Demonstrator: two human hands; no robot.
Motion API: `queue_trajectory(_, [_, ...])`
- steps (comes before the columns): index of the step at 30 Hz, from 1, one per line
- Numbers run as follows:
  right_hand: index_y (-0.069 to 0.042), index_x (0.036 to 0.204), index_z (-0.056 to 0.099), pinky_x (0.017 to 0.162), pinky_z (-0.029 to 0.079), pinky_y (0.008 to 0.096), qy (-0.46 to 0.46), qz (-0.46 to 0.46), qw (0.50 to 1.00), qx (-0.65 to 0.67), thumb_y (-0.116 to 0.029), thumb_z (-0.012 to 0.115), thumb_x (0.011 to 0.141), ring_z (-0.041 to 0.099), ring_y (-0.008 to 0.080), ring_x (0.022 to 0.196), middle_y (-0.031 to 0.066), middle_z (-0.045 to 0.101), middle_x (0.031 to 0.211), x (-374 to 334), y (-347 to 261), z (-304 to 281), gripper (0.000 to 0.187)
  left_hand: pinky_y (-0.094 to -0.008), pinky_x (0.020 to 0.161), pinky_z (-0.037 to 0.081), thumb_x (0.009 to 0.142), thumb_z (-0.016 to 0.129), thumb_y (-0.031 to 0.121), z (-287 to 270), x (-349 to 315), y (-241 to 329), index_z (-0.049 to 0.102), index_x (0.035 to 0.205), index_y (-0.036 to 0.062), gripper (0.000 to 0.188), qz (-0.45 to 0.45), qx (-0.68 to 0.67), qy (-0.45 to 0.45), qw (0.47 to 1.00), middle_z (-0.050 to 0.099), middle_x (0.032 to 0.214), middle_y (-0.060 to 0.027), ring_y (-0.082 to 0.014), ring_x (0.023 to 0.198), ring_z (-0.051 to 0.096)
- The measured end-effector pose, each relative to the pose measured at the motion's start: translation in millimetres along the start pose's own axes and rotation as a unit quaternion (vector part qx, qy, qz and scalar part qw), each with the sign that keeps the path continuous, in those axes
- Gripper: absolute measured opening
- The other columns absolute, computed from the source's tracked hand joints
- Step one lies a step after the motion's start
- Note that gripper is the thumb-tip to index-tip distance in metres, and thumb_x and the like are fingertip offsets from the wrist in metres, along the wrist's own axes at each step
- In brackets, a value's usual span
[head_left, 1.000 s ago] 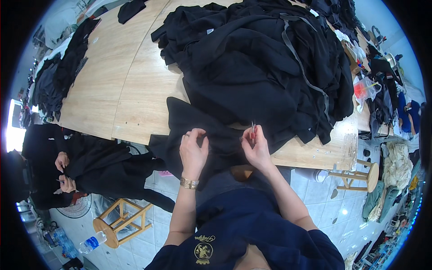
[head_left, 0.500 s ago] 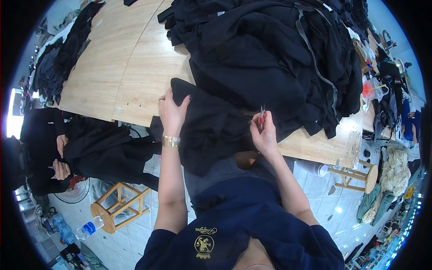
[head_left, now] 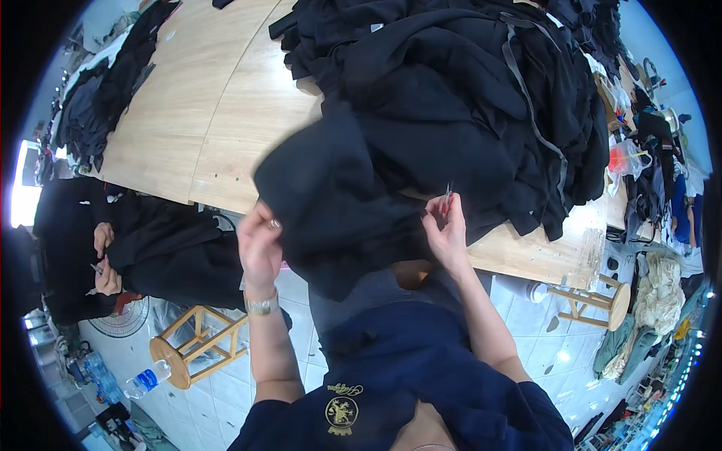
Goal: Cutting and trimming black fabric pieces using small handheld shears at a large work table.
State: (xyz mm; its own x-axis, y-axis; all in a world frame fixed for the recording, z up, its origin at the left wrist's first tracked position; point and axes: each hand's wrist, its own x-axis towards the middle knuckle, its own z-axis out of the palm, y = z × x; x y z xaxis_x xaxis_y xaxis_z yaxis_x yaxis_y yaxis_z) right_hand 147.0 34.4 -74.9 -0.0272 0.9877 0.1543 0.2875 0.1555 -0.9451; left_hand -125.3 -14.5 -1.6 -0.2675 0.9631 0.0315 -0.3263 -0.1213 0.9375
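A black garment (head_left: 316,195) hangs over the near table edge and down in front of me. My left hand (head_left: 259,239) pinches its left edge, and the cloth there is lifted and blurred by motion. On the garment's other side, my right hand (head_left: 448,231) holds small red-handled thread snips (head_left: 449,197) with the metal points upward. The right fingertips are close to the cloth; whether they also grip it I cannot tell. Behind the garment rises a big pile of black clothes (head_left: 444,98) with a grey strip (head_left: 526,98) lying across it.
The pale wooden table (head_left: 173,128) carries more dark clothes (head_left: 94,105) at far left. Beside me at left, a co-worker's hands (head_left: 105,259) hold black cloth. Wooden stools (head_left: 188,346) stand below, with a water bottle (head_left: 148,379) at the left one and a fan (head_left: 120,317) nearby.
My left hand has moved left and toward me, turning and lifting the garment's edge. The right hand with the snips has shifted slightly right and down.
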Motion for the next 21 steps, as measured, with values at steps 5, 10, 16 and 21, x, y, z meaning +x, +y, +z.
queue_trajectory(5, [-0.004, 0.086, 0.042, 0.056, 0.039, 0.0246, -0.011, 0.051, 0.998, 0.028, -0.001, 0.055, 0.081, 0.046, 0.0090, 0.059, 0.0035, 0.051, 0.068, 5.4, -10.3, 3.2, 0.014, -0.0185, 0.057, 0.033, 0.089, 0.053, 0.022, -45.2, -37.6, -20.3, 0.047, 0.071, 0.0033, 0.026, -0.124, 0.211, -0.164, 0.956, 0.047, 0.066, 0.0015, -0.0053, 0.064, 0.043])
queue_trajectory(10, [-0.003, 0.086, 0.042, 0.055, 0.038, 0.0237, -0.018, 0.054, 0.998, 0.033, -0.008, 0.059, 0.085, 0.045, 0.0077, 0.059, 0.0027, 0.051, 0.067, 12.2, -20.6, 7.6, 0.018, -0.0206, 0.061, 0.046, 0.075, 0.075, 0.019, -7.7, -41.6, -33.1, 0.052, 0.083, 0.0028, 0.029, -0.109, 0.349, 0.025, 0.930, 0.056, 0.075, -0.0012, -0.0061, 0.070, 0.052])
queue_trajectory(16, [-0.003, 0.084, 0.040, 0.055, 0.039, 0.0250, -0.018, 0.047, 0.998, 0.029, -0.016, 0.064, 0.084, 0.045, 0.0089, 0.058, 0.0028, 0.050, 0.066, 18.9, -33.2, 17.5, 0.027, -0.0269, 0.060, 0.044, 0.066, 0.076, 0.005, 38.2, -33.4, -33.5, 0.060, 0.095, 0.0052, 0.033, 0.107, 0.525, 0.027, 0.844, 0.053, 0.078, -0.0049, -0.0164, 0.067, 0.053])
queue_trajectory(21, [-0.003, 0.086, 0.040, 0.059, 0.043, 0.0307, -0.025, 0.016, 0.999, -0.015, -0.022, 0.069, 0.080, 0.052, 0.0183, 0.061, 0.0080, 0.052, 0.070, 24.4, -32.5, 22.3, 0.036, -0.0316, 0.057, 0.046, 0.068, 0.068, 0.000, 56.7, -54.1, -40.8, 0.060, 0.081, 0.0048, 0.015, 0.121, 0.535, -0.130, 0.826, 0.052, 0.068, -0.0073, -0.0225, 0.065, 0.056])
